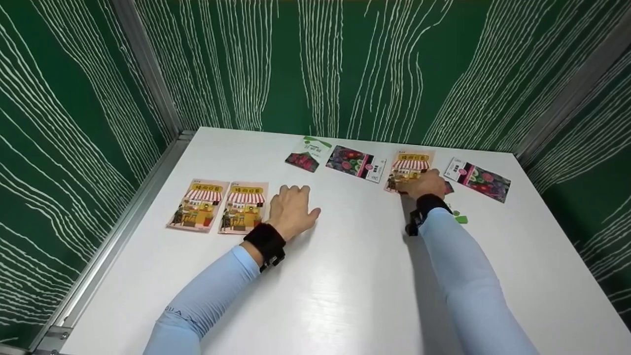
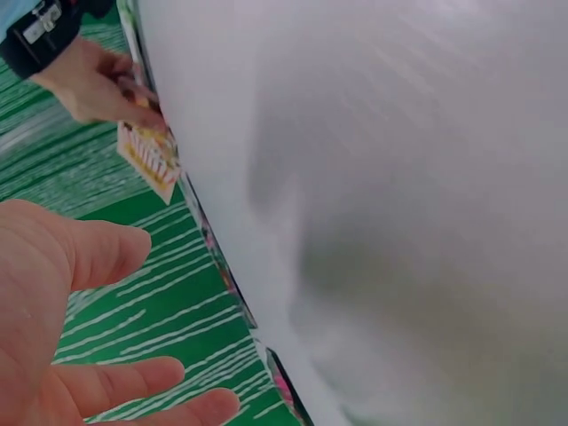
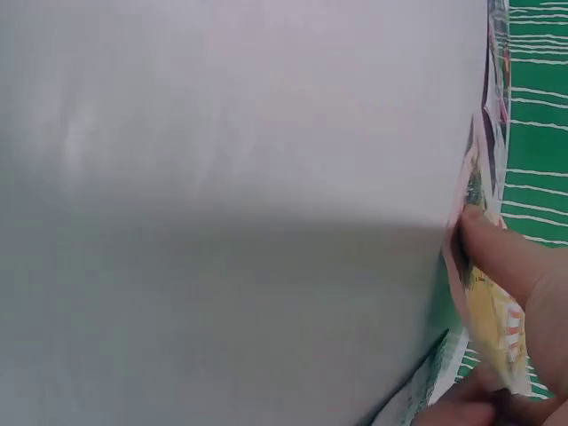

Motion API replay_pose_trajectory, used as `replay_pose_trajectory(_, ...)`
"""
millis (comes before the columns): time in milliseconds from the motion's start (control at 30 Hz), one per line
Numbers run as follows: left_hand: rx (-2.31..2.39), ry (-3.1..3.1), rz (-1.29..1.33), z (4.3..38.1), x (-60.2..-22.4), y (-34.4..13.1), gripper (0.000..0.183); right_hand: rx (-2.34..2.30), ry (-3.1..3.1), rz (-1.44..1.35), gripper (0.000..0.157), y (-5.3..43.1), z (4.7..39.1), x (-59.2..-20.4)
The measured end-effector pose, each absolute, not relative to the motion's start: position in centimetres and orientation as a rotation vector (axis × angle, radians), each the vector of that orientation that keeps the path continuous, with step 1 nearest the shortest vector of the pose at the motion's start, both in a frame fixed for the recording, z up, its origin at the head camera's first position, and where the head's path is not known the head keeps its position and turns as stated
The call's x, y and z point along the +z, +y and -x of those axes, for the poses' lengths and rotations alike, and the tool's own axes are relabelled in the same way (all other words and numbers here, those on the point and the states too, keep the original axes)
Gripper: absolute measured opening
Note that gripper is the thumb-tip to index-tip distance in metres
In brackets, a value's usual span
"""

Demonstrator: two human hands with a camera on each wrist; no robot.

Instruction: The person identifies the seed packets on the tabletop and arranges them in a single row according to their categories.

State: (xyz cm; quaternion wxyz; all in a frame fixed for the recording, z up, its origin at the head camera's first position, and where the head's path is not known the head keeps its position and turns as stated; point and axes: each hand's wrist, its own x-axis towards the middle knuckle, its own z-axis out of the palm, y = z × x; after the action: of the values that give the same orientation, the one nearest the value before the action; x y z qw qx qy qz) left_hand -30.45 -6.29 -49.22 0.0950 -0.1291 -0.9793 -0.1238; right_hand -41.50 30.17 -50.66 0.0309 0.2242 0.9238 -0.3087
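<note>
My right hand [image 1: 426,185] pinches the lower edge of a yellow-pink seed packet [image 1: 410,165] printed with a striped awning. In the right wrist view the thumb presses on the face of this packet [image 3: 486,306], which stands tilted. Partly hidden under that hand and wrist lies a green-and-white packet [image 1: 461,217]. My left hand [image 1: 292,209] hovers low over the table with fingers spread, holding nothing. Just left of it, two matching awning packets lie side by side, a nearer one [image 1: 243,208] and an outer one [image 1: 198,205].
Along the back of the white table [image 1: 335,276] lie a green-and-white packet [image 1: 308,154] and a dark floral packet [image 1: 357,163]. Another floral packet [image 1: 478,179] lies right of my right hand. Green walls [image 1: 283,64] with white lines enclose the back and sides.
</note>
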Motion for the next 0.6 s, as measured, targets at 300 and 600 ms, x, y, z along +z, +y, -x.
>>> replay_pose_trajectory(300,-0.397,-2.893,0.389,30.8,-49.2,-5.8,0.047,-0.98,2.862,-0.6,0.089,31.4,41.3,-50.8)
replay_pose_trajectory(600,-0.44,-2.915,0.35,31.3,-48.6,-5.7,0.05,-1.086,2.869,-0.562,0.064,30.7,40.3,-48.8)
